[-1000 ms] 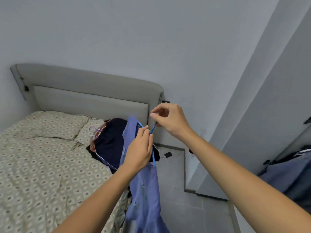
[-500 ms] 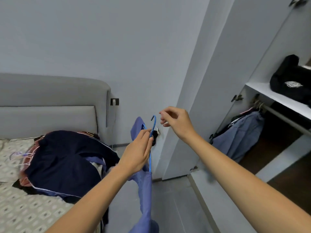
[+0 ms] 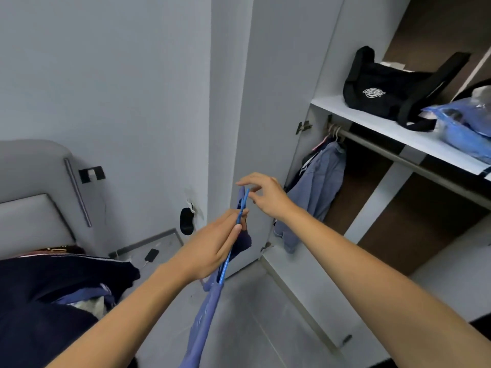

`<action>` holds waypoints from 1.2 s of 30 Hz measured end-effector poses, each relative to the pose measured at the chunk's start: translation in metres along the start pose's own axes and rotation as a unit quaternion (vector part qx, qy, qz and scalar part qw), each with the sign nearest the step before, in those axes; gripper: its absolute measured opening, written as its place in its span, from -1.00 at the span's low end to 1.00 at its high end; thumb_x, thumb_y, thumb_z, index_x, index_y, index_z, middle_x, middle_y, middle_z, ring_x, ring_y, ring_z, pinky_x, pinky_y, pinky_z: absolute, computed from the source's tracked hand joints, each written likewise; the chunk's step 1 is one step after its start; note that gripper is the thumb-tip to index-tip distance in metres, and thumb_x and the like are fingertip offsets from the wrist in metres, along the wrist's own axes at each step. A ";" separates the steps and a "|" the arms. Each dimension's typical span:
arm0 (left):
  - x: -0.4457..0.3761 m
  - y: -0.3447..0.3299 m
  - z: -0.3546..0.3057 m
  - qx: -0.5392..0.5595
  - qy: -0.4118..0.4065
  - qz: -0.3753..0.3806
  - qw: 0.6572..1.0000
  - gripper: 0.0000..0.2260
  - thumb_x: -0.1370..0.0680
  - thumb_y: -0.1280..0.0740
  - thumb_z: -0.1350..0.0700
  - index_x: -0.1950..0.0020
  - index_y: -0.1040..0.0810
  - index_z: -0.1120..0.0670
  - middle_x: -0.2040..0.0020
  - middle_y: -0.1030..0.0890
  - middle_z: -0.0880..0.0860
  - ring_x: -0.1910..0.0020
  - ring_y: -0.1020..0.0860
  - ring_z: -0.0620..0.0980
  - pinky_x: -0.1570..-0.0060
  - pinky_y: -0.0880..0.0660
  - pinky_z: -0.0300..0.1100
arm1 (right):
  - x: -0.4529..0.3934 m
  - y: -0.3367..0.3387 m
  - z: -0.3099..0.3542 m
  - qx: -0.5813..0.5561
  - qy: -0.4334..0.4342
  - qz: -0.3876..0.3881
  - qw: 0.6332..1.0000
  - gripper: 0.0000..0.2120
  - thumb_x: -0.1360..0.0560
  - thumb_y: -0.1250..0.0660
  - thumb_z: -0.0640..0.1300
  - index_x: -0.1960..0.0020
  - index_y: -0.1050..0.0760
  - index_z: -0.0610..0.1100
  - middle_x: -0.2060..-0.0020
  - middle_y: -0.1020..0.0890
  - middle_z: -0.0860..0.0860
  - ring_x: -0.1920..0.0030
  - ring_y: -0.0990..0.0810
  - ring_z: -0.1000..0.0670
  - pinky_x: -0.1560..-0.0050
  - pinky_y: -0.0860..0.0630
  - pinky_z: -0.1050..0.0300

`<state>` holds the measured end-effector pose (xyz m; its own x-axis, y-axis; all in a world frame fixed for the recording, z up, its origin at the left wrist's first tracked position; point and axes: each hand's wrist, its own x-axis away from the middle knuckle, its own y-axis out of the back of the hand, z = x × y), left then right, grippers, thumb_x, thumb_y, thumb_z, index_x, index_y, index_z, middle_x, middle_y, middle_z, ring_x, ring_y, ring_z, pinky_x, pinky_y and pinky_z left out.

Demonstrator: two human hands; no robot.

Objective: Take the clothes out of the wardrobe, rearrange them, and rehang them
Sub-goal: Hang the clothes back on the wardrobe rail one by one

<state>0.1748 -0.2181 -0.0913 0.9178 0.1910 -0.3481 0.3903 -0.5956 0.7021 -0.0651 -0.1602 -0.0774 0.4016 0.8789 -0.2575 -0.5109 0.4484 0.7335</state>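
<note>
left hand [image 3: 212, 245]: pinches blue hanger [image 3: 240, 213] with shirt [image 3: 202, 322] | right hand [image 3: 261, 193]: fingers loose, empty, beside hanger hook

We see the scene from one wide-angle camera on the head, looking forward and a little down, very near the two bare forearms. It faces the open white wardrobe [image 3: 292, 102], with its grey metal hanging rail [image 3: 385, 152] at right.
</note>
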 end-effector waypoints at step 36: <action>-0.398 -0.171 0.138 0.154 -0.036 0.115 0.981 -0.35 -0.53 -0.25 0.28 -0.58 -0.35 -0.17 -0.34 -0.57 -0.29 -0.04 -0.65 -0.12 -0.11 -0.58 -0.14 | -0.095 0.180 -0.382 0.079 -0.282 -0.254 0.922 -0.80 -0.55 -0.44 -0.37 -0.13 -0.70 -0.20 -0.15 -0.72 -0.07 -0.13 -0.66 0.05 -0.22 -0.56 0.25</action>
<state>-0.2675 -0.3002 -0.1590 0.9669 -0.0256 -0.2538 0.1224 -0.8264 0.5497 -0.4855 -0.1002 -0.1612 0.9130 0.3166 -0.2571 -0.0488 0.7106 0.7019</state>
